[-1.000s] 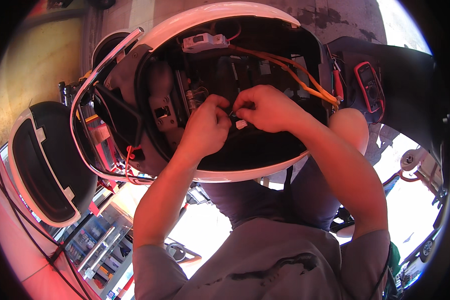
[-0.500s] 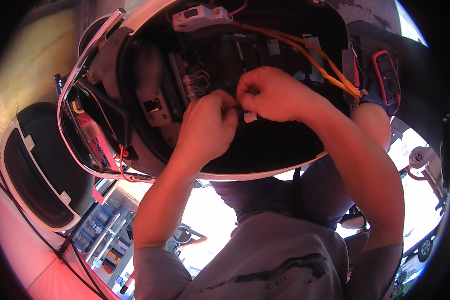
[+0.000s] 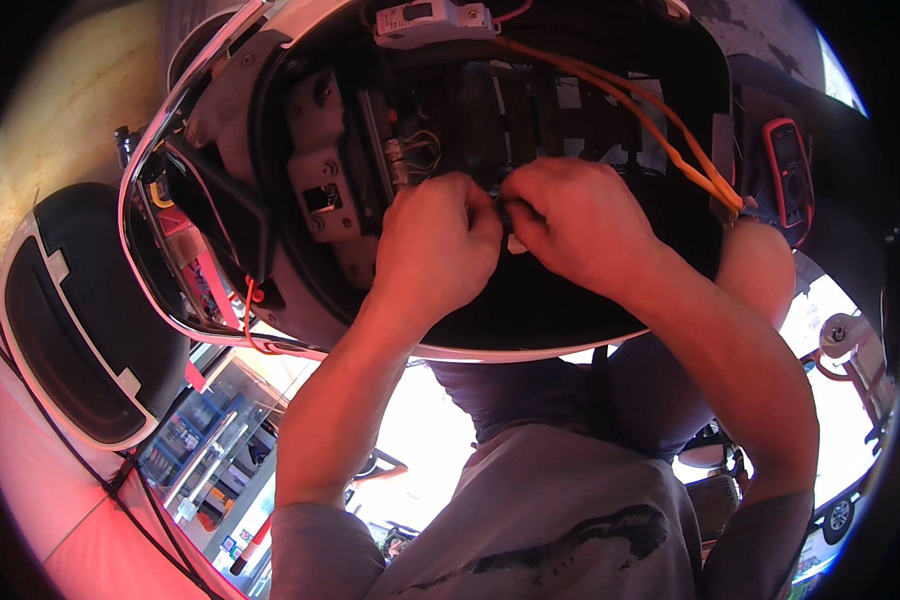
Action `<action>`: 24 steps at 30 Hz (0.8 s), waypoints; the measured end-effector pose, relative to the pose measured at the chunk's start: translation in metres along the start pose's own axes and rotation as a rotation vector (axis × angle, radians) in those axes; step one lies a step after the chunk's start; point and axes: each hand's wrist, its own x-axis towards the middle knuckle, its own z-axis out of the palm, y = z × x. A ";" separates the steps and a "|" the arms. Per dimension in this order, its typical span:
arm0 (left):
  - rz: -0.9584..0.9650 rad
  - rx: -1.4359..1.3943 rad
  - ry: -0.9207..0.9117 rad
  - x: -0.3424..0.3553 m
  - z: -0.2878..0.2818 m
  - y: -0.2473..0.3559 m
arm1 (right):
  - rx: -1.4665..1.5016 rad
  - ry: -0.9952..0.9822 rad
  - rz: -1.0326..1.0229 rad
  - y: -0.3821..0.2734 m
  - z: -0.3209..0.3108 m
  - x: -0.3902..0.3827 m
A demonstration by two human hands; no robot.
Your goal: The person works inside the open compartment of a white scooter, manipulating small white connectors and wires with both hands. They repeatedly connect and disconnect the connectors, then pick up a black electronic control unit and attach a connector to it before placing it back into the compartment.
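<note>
Nearest, the person's grey shirt (image 3: 570, 510) lies below the lap, and the bare right knee (image 3: 760, 262) sits beside the right end of an open vehicle body with a white rim (image 3: 530, 354). Just past that rim is the small white plug (image 3: 515, 244), on the near side of the right hand (image 3: 585, 220). Half a second ago more of the plug showed; the right hand has since come nearer, leaving a pale corner visible.

Both forearms slant inward and away from the person. The left hand (image 3: 438, 245) has its back up, fingers curled to the right; the right has knuckles raised, index finger bent over the thumb. The fingertips almost meet. What lies between them is hidden, so whether either grip is closed on something cannot be told.

Farther on, thin wires (image 3: 425, 150) loop beyond the left hand. Orange cables (image 3: 712, 182) run from the right to a white switch box (image 3: 430, 24) on the far side.
</note>
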 end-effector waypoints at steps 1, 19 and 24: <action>0.017 0.007 0.015 0.000 0.002 -0.002 | -0.018 0.007 -0.018 0.001 0.002 -0.001; -0.045 -0.072 -0.038 0.000 -0.001 0.000 | -0.112 0.061 -0.072 0.001 0.008 0.003; -0.023 -0.033 -0.020 0.001 0.002 -0.003 | -0.096 0.056 -0.063 0.002 0.008 0.003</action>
